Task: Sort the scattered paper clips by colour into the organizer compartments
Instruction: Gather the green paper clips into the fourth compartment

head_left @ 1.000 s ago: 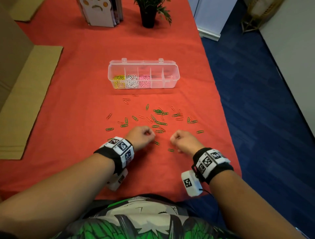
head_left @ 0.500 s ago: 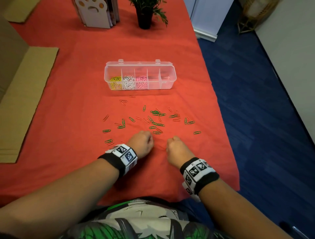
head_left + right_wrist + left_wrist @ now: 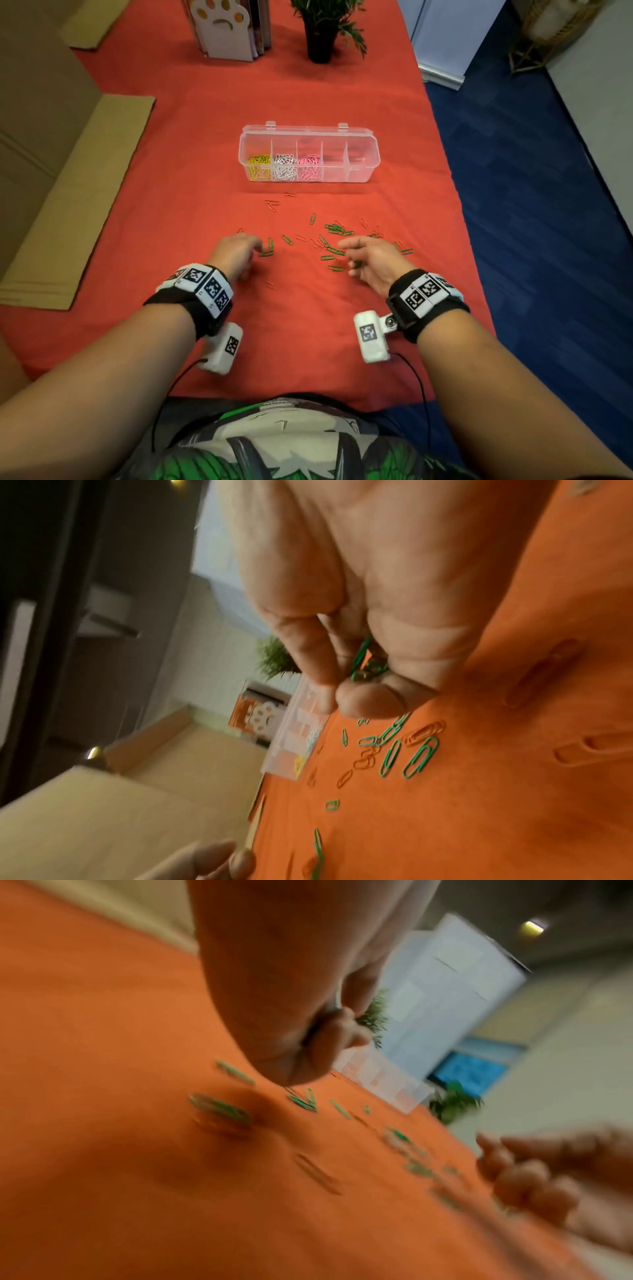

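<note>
A clear organizer (image 3: 358, 164) lies ahead on the red cloth, with yellow, white and pink clips in its three left compartments. Green paper clips (image 3: 334, 229) and orange paper clips (image 3: 272, 205) are scattered between it and my hands. My right hand (image 3: 347, 258) hovers over the right of the scatter. In the right wrist view, that right hand (image 3: 346, 693) holds a few green clips (image 3: 363, 656) inside its curled fingers. My left hand (image 3: 257, 248) reaches to a green pair (image 3: 269, 247). It is blurred and its curled fingers (image 3: 318, 1047) seem to keep something tucked in.
Flat cardboard (image 3: 78, 192) covers the table's left side. A paw-print book stand (image 3: 229, 27) and a potted plant (image 3: 320, 31) stand at the back. The table's right edge (image 3: 459, 212) drops to blue floor.
Both hands have moved forward from the near edge of the scatter into the clips. The right hand has turned from a fist on the cloth to a raised, looser curl.
</note>
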Motion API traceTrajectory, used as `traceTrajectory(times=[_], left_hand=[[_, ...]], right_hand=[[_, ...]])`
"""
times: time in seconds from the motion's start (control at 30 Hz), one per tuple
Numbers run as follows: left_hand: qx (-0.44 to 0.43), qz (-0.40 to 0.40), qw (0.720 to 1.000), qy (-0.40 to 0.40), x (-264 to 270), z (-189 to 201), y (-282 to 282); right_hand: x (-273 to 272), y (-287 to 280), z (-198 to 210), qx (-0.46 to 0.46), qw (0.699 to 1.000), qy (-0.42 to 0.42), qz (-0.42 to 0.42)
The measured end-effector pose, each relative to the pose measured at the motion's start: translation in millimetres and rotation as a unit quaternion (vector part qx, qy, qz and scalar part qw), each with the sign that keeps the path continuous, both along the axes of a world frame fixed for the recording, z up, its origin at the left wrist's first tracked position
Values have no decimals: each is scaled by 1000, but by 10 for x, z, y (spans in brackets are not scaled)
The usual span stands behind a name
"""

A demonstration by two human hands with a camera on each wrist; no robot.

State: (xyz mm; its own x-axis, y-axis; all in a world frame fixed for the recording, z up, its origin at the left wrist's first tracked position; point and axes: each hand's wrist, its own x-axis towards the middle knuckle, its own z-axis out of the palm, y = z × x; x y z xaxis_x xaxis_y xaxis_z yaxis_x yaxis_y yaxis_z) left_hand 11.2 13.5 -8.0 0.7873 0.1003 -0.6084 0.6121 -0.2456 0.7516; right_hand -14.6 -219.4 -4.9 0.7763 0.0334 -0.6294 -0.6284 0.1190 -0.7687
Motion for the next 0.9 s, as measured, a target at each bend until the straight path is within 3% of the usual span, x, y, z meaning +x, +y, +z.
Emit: traceTrajectory(times=[0.07, 0.17, 0.23, 0.47, 0.57, 0.67, 0.73, 0.77, 0.8, 0.9], left_hand=[[160, -72, 983, -53, -10, -79, 115], [283, -204, 934, -75, -97, -96, 229], [350, -247, 900, -84, -149, -93, 267], [406, -304, 857, -92, -204, -156, 319], [387, -301, 867, -86, -217, -193, 291], [285, -227, 930, -45, -168, -125, 259], [79, -95, 992, 20, -131, -28, 236], [-36, -8, 998, 54, -116, 5, 229], [-142, 65, 985, 78, -111, 48, 240], [-320, 121, 934, 104, -102, 140, 300]], right_hand=[[66, 63, -39, -71, 997, -16, 31], [136, 105, -86, -141, 989, -32, 35], [170, 120, -109, -173, 983, -45, 36], [228, 353, -198, -273, 948, -92, 132], [298, 487, -208, -328, 922, -114, 172], [383, 636, -216, -419, 863, -160, 232], [445, 739, -231, -458, 830, -195, 254], [477, 790, -241, -472, 816, -206, 264], [506, 837, -253, -483, 802, -216, 276], [566, 945, -285, -520, 758, -242, 311]])
